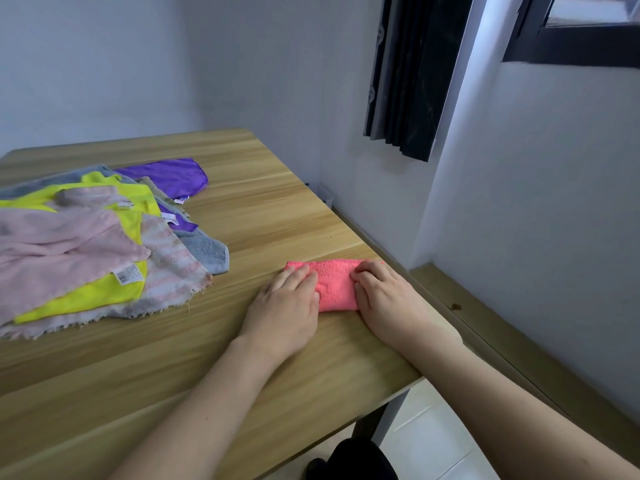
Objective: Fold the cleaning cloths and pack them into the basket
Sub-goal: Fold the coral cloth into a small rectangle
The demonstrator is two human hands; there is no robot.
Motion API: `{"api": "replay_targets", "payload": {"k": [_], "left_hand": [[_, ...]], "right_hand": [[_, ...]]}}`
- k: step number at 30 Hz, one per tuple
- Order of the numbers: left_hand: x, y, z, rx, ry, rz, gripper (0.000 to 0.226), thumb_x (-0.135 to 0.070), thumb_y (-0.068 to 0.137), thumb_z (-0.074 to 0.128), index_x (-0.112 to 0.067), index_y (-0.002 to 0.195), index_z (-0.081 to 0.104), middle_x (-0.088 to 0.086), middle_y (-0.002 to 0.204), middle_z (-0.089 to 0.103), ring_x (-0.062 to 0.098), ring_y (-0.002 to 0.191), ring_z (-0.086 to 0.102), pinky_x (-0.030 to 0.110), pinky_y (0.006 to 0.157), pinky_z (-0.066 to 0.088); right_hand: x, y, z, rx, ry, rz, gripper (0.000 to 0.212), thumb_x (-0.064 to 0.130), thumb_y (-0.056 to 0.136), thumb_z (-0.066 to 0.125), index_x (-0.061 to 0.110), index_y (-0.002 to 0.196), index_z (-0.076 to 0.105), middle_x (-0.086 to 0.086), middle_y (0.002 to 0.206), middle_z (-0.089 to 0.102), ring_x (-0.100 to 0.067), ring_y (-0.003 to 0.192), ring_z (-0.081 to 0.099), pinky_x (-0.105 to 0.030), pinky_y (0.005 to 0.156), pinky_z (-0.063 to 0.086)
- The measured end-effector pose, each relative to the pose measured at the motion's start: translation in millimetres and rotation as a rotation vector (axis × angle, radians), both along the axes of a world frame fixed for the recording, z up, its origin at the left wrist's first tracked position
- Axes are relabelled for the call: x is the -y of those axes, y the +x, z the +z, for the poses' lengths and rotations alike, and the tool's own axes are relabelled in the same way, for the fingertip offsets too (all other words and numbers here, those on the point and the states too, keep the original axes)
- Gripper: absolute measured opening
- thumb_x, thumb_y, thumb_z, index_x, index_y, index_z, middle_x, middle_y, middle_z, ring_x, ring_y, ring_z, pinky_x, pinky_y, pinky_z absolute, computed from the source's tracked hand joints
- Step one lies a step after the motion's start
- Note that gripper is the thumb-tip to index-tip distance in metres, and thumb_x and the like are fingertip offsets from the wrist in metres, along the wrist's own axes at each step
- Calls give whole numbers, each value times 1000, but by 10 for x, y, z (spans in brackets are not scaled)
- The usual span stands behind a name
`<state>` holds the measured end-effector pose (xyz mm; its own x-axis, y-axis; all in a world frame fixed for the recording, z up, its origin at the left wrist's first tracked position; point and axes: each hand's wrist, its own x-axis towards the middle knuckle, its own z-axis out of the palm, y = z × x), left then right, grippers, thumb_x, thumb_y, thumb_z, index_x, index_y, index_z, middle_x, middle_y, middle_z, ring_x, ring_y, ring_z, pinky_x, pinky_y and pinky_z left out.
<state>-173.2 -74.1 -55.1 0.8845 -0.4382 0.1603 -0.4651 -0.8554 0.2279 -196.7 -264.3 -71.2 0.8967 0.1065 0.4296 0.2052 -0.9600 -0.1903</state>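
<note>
Fingertips of my left hand (289, 299) and right hand (384, 299) hide both ends of the folded pink cloth (335, 285); fingers lie flat, pressing it, not curled round it. It sits near the wooden table's (270, 209) right edge. Unfolded cloths (97, 244) run off the left, bare wood between. Basket unseen.

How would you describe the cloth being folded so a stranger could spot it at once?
Start at the wooden table and go to its right edge, away from the loose cloth pile. There the left hand and right hand press a small coral-pink cloth, the only one folded.
</note>
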Motion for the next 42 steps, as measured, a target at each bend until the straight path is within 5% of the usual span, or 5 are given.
{"api": "replay_targets", "payload": {"k": [5, 12, 31, 42], "left_hand": [[-26, 46, -68, -103, 25, 52, 58, -46, 102, 20, -25, 154, 9, -6, 162, -2, 20, 149, 1, 37, 121, 4], [37, 379, -77, -130, 10, 140, 64, -48, 101, 19, -15, 154, 5, 0, 162, -5, 21, 149, -1, 39, 121, 3], [44, 2216, -175, -43, -45, 274, 64, -53, 99, 21, -19, 153, 14, -5, 162, 4, 17, 148, 7, 42, 120, 5], [34, 2166, -183, -26, -76, 298, 60, -47, 100, 22, -18, 153, 17, -4, 162, 6, 19, 148, 10, 43, 120, 7]], "right_hand": [[16, 106, 19, -155, 30, -34, 38, 29, 104, 25, 23, 130, 51, 11, 138, 44, -10, 130, 41, -42, 112, 27], [-45, 565, 100, -288, 48, -51, 42, 17, 103, 24, 21, 140, 44, 11, 150, 35, -6, 143, 23, -47, 116, 16], [-130, 2491, 40, -260, 214, -22, 42, 13, 100, 29, 19, 137, 47, 5, 152, 35, -24, 132, 44, -44, 108, 35], [-90, 2431, 55, -232, 162, -19, 43, 18, 103, 28, 23, 143, 42, 2, 157, 26, -18, 145, 23, -40, 116, 23]]}}
